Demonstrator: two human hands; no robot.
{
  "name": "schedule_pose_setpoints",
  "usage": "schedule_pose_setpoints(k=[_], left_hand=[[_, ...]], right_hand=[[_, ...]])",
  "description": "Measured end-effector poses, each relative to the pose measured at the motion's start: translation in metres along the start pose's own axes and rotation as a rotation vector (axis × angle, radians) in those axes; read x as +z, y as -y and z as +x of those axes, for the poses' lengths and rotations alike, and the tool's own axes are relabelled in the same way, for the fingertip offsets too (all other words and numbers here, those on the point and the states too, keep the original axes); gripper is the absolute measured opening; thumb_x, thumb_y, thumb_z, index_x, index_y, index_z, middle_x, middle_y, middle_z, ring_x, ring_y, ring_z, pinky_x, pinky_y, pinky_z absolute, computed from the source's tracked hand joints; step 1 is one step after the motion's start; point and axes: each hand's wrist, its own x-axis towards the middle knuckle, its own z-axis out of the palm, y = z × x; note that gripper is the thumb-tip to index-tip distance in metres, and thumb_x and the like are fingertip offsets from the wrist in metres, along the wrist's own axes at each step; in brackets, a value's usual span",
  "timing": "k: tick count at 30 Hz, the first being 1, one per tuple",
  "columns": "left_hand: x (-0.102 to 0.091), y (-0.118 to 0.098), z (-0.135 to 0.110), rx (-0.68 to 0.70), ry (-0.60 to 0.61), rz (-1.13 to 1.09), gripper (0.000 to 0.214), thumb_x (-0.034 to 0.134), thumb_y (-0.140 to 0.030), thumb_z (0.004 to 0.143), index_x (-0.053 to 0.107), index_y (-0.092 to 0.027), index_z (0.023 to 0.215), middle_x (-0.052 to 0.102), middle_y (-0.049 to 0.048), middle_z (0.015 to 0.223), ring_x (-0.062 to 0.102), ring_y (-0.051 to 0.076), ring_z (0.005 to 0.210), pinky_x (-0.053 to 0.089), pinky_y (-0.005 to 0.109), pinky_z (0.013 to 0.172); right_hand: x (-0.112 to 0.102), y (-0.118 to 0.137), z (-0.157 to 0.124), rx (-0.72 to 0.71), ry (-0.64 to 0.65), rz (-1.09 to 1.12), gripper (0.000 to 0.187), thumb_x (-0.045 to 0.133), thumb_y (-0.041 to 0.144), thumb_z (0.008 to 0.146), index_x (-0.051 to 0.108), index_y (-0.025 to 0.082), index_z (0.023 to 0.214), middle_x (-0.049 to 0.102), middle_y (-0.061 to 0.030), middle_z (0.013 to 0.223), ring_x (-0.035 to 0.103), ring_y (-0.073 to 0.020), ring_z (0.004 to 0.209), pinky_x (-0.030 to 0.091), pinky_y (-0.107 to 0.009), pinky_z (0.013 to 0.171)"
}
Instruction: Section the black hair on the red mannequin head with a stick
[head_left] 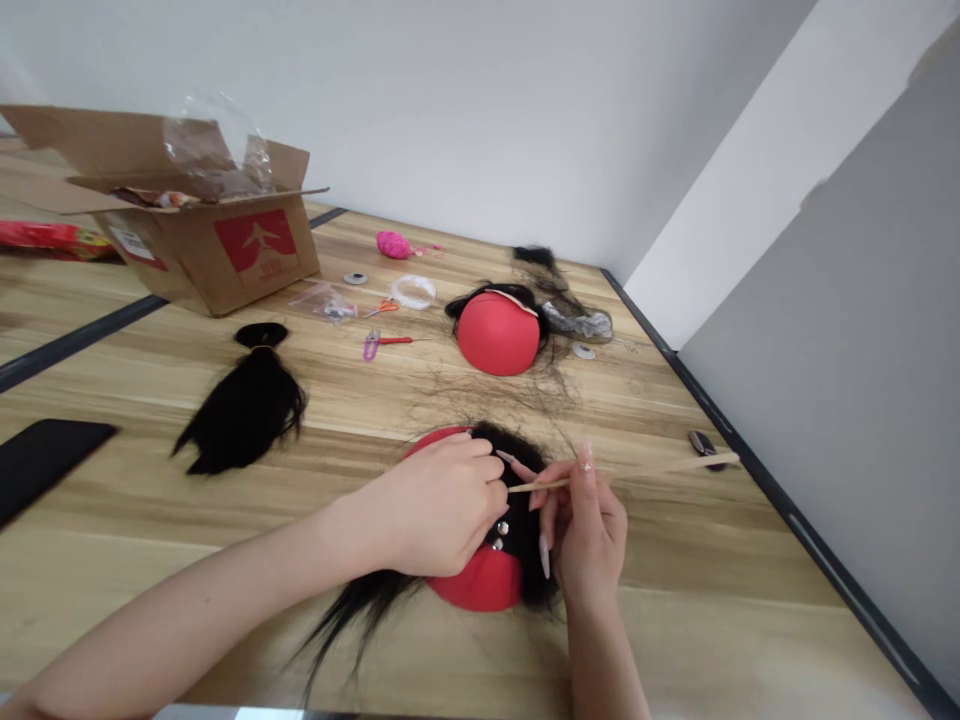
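Left hand pinches black hair on red dome; right hand grips wooden stick, axis left-right, tip toward left hand.

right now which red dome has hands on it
The near red dome, under black hair: left hand on it, right hand holding a wooden stick to it. The far red dome lies untouched.

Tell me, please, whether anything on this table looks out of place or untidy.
Loose black strands lie scattered over the table between the near red dome and the far red dome, thin and tangled. Nothing else stands out.
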Motion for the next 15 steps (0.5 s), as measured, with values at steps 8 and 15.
schedule_pose_setpoints(k=[8,15], left_hand=[[-0.006,0.003,-0.008,0.050,0.075,-0.058,0.009,0.061,-0.016,0.082,0.065,-0.017,0.075,0.066,0.0053,0.079,0.058,0.021,0.078,0.044,0.038,0.082],[-0.021,0.002,-0.016,0.172,0.028,-0.116,0.014,0.056,-0.015,0.082,0.059,-0.017,0.069,0.063,0.0039,0.075,0.054,0.020,0.076,0.041,0.040,0.082]], right_hand=[[-0.003,-0.002,0.004,0.002,0.069,0.058,0.043,0.051,0.050,0.097,0.065,0.018,0.072,0.058,0.0054,0.046,0.045,-0.0076,0.028,0.062,-0.041,0.083],[-0.005,-0.004,0.002,0.015,0.075,0.108,0.040,0.052,0.048,0.098,0.066,0.018,0.075,0.065,0.0034,0.056,0.048,-0.0060,0.031,0.062,-0.039,0.084]])
